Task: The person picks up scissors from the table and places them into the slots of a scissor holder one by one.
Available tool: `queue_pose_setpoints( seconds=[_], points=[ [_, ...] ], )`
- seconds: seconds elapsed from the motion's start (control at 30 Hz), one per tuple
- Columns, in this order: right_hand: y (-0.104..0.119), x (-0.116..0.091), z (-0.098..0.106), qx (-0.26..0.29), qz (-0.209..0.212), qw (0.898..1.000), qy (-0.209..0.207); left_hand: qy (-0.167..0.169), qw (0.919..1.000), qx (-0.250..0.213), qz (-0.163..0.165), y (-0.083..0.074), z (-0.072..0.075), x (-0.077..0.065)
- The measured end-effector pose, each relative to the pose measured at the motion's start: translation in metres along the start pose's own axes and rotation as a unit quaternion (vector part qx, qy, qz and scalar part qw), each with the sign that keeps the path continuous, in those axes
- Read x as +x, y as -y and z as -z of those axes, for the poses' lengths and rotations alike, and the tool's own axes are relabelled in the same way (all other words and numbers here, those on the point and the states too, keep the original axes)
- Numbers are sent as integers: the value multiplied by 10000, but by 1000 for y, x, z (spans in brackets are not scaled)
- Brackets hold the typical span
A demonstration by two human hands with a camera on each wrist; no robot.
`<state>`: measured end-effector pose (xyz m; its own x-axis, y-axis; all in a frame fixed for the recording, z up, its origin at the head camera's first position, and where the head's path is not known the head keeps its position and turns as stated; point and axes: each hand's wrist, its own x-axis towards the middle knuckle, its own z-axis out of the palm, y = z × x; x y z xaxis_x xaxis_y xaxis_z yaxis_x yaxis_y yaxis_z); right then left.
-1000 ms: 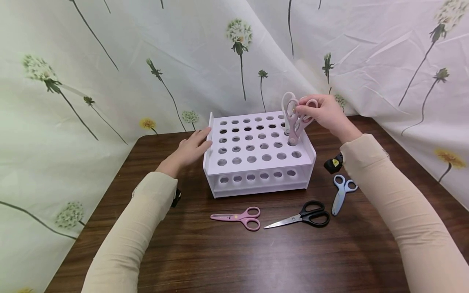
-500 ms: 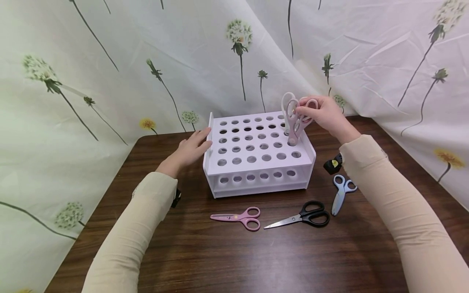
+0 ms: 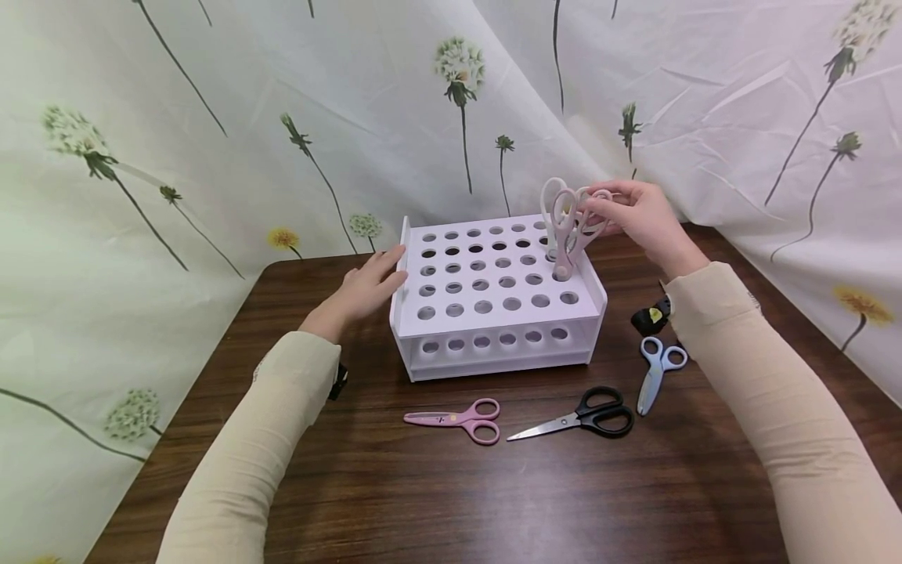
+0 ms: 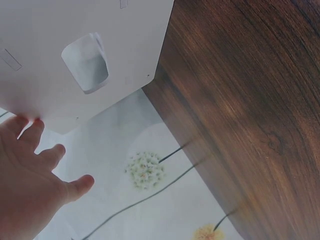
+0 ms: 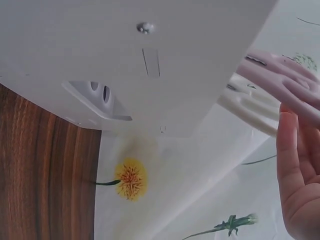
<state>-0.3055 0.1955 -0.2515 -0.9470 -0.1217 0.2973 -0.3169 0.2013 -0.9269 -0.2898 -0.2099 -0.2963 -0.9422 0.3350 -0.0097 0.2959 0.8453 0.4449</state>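
Observation:
A pale pink pair of scissors [image 3: 564, 239] stands handles-up in a hole at the right side of the white rack [image 3: 486, 319]. Just behind it, a white pair of scissors [image 3: 549, 205] stands in another hole. My right hand [image 3: 643, 215] is at the pink scissors' right handle loop, fingertips overlapping it; in the right wrist view, the nearest finger [image 5: 287, 145] is fairly straight with its tip against the handle. My left hand [image 3: 366, 286] rests its extended fingertips on the rack's left side panel [image 4: 45, 85], thumb spread away.
On the dark wood table [image 3: 451, 509], in front of the rack, lie pink scissors [image 3: 458, 419] and black-handled scissors [image 3: 581, 417]. Light blue scissors [image 3: 657, 372] lie beside the right forearm. A white curtain [image 3: 338, 94] with dandelion print hangs behind the table.
My right hand has shifted slightly to the right, back from the handles, while the pale pink scissors stayed standing in the rack. The left hand has not moved.

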Motion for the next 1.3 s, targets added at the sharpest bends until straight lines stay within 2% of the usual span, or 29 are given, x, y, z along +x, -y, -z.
queue_pose_setpoints(
  seconds=[0.23, 0.7, 1.0, 1.3],
  points=[
    [-1, -4, 9, 618, 35, 9980, 161, -12, 10000, 4, -12, 0, 0, 0],
    [-6, -14, 27, 1142, 212, 9930, 232, -46, 10000, 17, -46, -1, 0, -1],
    [-12, -21, 44, 966, 74, 9952, 146, -112, 9999, -3, -79, -1, -1, 1],
    [-25, -27, 60, 1183, 85, 9929, 13, -96, 9999, 17, -62, 1, -1, 1]
  ],
)
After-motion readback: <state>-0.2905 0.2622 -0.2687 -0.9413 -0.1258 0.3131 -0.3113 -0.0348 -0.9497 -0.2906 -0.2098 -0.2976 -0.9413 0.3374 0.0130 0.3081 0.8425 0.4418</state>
